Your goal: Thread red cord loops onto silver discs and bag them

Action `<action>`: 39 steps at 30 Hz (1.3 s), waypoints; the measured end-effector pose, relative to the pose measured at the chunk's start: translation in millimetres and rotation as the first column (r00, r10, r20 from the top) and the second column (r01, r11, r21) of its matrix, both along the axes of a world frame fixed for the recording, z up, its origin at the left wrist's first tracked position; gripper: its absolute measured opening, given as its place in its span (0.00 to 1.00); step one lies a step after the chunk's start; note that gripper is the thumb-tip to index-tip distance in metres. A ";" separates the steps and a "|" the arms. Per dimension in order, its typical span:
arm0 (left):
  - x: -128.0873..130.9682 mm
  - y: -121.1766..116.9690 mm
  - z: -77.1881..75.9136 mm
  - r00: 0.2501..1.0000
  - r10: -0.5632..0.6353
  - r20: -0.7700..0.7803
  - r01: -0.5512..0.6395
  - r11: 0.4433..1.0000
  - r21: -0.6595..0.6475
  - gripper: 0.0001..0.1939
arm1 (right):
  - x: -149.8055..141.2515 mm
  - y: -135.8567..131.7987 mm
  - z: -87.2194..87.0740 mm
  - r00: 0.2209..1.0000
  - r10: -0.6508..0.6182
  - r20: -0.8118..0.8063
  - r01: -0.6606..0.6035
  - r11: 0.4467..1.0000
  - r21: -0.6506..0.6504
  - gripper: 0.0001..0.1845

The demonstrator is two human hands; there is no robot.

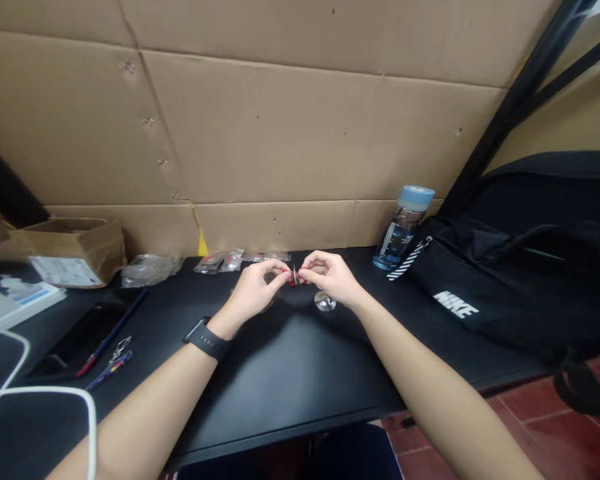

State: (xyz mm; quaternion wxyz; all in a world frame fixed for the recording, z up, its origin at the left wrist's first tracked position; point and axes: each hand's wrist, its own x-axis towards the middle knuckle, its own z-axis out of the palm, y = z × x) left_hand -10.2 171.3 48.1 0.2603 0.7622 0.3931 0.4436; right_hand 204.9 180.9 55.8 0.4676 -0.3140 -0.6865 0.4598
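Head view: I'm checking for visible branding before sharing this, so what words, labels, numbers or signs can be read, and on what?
"NIKE": on the black bag.
Cardboard box: label too blurred to read.
Bottle: markings too small to read.
I can make out no other text.

Small red obj. [293, 279] btwn L hand [255, 290] & R hand [334, 275]: partly hidden, too small to ID. Black bag [520, 267] cut off at R edge; white cable [92, 437], at L & btm. Box label [65, 270]: too blurred to read.
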 end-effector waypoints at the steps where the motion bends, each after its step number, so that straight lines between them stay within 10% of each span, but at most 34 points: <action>1: 0.1 -0.7 0.6 1.000 0.001 -0.003 -0.001 1.000 0.002 0.11 | -0.4 0.5 -0.5 1.000 -0.010 -0.007 0.010 1.000 0.001 0.19; 22: -5.2 10.0 -6.5 0.993 0.085 0.082 -0.085 0.996 -0.006 0.11 | -8.2 -5.0 -7.7 0.997 0.026 -0.068 -0.037 0.985 -0.171 0.30; 39: 0.7 10.6 -10.8 0.949 -0.050 0.311 0.088 0.990 -0.110 0.13 | -14.8 -5.1 -10.6 0.983 -0.033 -0.179 0.000 0.984 -0.177 0.28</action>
